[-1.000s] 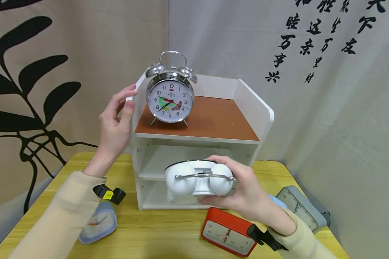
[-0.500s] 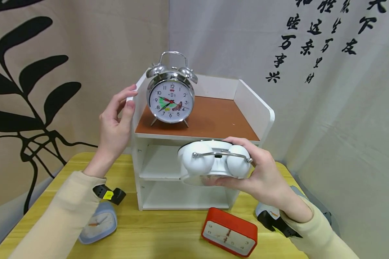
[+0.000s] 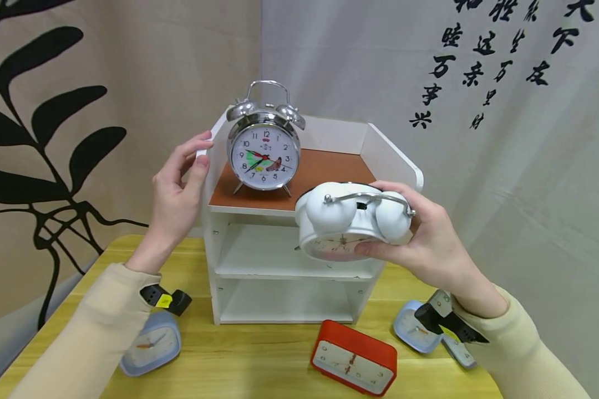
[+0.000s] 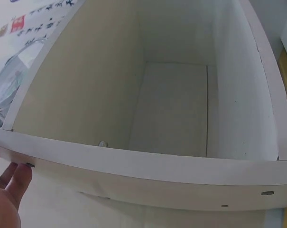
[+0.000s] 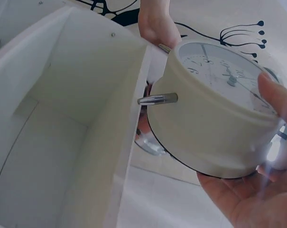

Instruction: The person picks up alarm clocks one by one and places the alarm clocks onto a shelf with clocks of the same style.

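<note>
My right hand (image 3: 429,238) grips a white twin-bell alarm clock (image 3: 329,210), thumb over its face and fingers behind. The clock is tipped, bells toward the head camera, and overlaps the front edge of the shelf's top in that view. One metal foot (image 5: 157,99) of it sticks out toward the shelf side in the right wrist view. My left hand (image 3: 177,188) rests fingers and thumb on the left side edge of the white shelf unit (image 3: 299,271). On the brown top board (image 3: 329,166), a silver twin-bell alarm clock (image 3: 264,155) stands upright at the left.
A red rectangular clock (image 3: 354,357) lies on the wooden table (image 3: 259,360) before the shelf. One light-blue clock (image 3: 152,343) is at the left, another light-blue clock (image 3: 415,327) at the right. A grey clock (image 3: 459,352) is partly hidden by my right wrist.
My right hand has lifted the white alarm clock up and to the right, from before the lower shelves to the top board's level, showing more of its face. The left hand stays put.
</note>
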`<state>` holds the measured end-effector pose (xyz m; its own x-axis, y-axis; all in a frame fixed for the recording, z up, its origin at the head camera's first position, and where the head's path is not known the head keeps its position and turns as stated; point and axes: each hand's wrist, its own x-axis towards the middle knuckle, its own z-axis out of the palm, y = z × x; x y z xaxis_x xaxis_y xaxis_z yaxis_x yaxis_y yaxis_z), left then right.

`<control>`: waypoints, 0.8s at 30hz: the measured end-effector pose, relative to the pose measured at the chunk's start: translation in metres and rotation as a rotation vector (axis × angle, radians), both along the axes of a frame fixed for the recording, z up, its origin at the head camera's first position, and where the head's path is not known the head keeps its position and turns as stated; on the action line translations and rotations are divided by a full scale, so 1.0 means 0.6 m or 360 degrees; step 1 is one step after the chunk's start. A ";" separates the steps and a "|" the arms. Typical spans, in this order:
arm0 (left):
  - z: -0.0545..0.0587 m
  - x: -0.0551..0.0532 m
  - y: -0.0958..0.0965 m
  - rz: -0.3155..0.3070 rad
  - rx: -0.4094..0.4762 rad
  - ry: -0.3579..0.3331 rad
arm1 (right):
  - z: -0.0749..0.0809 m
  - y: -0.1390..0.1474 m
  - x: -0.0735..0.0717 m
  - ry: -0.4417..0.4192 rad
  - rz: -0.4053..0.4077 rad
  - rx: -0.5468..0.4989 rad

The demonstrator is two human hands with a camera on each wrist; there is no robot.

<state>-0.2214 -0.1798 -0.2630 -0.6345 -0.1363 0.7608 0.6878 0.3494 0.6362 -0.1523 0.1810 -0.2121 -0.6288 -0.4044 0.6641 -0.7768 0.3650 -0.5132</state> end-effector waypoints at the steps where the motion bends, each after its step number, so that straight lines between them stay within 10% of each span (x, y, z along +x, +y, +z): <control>1: 0.001 0.000 0.000 0.0001 -0.0005 -0.0008 | 0.004 0.002 -0.002 -0.0005 -0.0003 -0.0012; 24: 0.004 0.001 -0.001 -0.0022 0.0031 -0.0075 | 0.084 0.033 -0.073 -0.0139 0.0000 -0.0062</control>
<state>-0.2207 -0.1804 -0.2603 -0.6716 -0.1419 0.7272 0.6613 0.3276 0.6748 -0.1960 0.2006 -0.1619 -0.6847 -0.3796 0.6221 -0.7287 0.3435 -0.5925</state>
